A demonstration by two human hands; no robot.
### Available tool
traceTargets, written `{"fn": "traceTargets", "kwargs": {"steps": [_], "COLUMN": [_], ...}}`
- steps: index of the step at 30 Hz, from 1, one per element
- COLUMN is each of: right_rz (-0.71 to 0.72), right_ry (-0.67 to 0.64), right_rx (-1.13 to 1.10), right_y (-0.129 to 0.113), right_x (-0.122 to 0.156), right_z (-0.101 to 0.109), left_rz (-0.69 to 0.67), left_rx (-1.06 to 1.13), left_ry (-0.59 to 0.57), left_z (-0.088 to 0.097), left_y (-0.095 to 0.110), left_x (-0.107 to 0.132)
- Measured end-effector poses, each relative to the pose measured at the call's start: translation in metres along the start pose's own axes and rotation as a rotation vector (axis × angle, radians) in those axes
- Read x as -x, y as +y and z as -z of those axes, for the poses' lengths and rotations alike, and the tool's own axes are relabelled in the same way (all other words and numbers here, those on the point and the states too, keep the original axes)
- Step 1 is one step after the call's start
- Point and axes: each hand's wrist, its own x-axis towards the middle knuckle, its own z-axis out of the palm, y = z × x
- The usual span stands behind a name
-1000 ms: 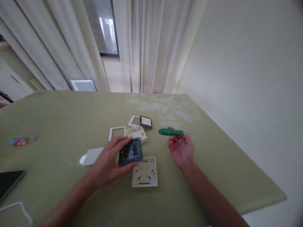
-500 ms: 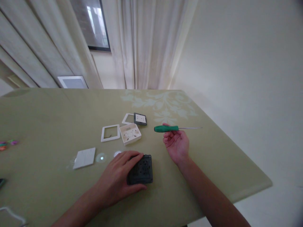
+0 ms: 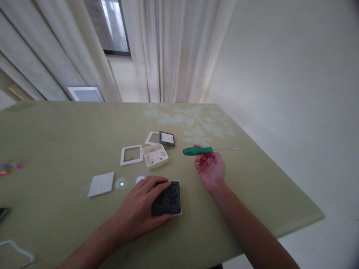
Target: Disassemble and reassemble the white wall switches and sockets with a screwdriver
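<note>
My left hand (image 3: 141,211) rests on a dark switch module (image 3: 168,198) that sits on top of a white back box near the table's front edge. Its fingers curl round the module's left side and its thumb runs along the near edge. My right hand (image 3: 210,170) holds a green-handled screwdriver (image 3: 198,150) sideways, a little above the table. The thin metal shaft (image 3: 227,149) points to the right. The fingers are curled under the handle.
Beyond my hands lie a white back box (image 3: 155,155), a white frame (image 3: 131,155), a second frame (image 3: 152,138) with a dark socket plate (image 3: 166,138), and a white cover plate (image 3: 101,184). Coloured bits (image 3: 9,166) lie far left. The green table (image 3: 56,134) ends at right.
A second ago my left hand held the dark module above the white back box. It has set the module down onto the box and stays on it. My right hand has barely moved.
</note>
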Motion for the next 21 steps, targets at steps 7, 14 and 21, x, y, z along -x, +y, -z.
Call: {"fn": "traceTargets", "kwargs": {"steps": [7, 14, 21], "right_rz": [0.014, 0.019, 0.028], "right_ry": [-0.008, -0.044, -0.059], "right_rx": [0.02, 0.079, 0.155], "right_y": [-0.001, 0.002, 0.007], "right_x": [0.001, 0.005, 0.008], "right_z": [-0.001, -0.009, -0.012], "left_rz": [-0.029, -0.028, -0.008], "left_rx": [-0.032, -0.06, -0.061], "left_ry": [0.02, 0.008, -0.029], "left_z": [-0.002, 0.005, 0.013], "left_y": [0.003, 0.004, 0.009], "left_x": [0.002, 0.001, -0.001]}}
